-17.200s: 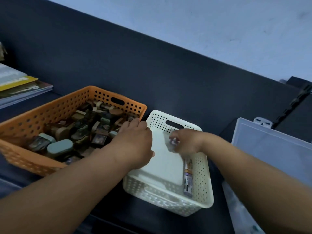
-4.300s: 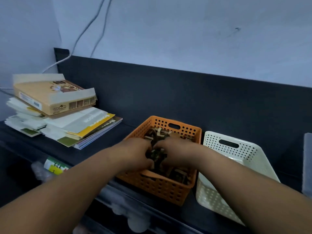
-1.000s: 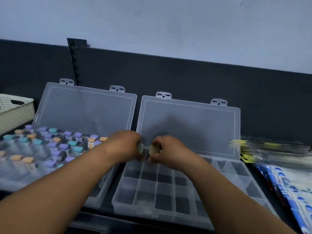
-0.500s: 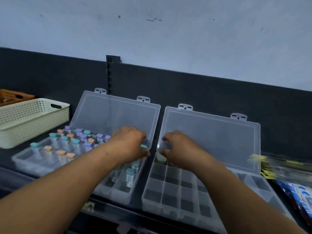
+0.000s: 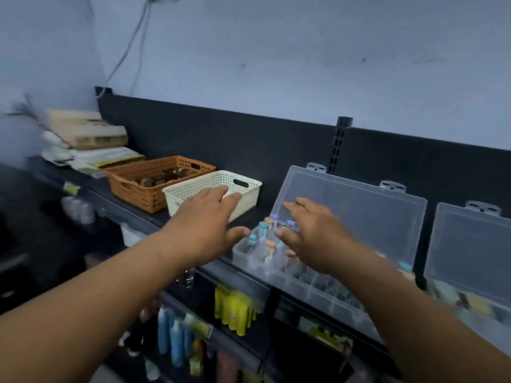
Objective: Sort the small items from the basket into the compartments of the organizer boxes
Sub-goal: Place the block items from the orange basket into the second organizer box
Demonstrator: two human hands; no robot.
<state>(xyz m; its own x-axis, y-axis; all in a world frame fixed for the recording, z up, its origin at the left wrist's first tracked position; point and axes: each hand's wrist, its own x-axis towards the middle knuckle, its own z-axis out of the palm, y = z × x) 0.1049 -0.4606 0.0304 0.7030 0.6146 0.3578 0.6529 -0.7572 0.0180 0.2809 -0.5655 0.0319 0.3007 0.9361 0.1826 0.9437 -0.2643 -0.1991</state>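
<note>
An orange basket (image 5: 132,186) holding several small brownish items stands on the dark shelf at the left. A white basket (image 5: 193,189) sits beside it on the right. My left hand (image 5: 206,219) hovers with straight fingers over the white basket's near corner and holds nothing. A clear organizer box (image 5: 359,211) with its lid up holds several small vials with coloured caps. My right hand (image 5: 315,233) is spread over that box's left end, fingers straight, empty. A second clear organizer box (image 5: 470,244) stands open at the right edge.
A stack of books and papers (image 5: 85,139) lies at the shelf's far left. Below the shelf edge hang packaged goods, among them yellow packs (image 5: 235,310) and blue tubes (image 5: 171,338). A dark back panel (image 5: 249,139) runs behind everything.
The view has swung left, bringing both baskets into sight. Both hands have left the organizer boxes' middle, dropped the small pieces they held, and now reach leftward with fingers straight.
</note>
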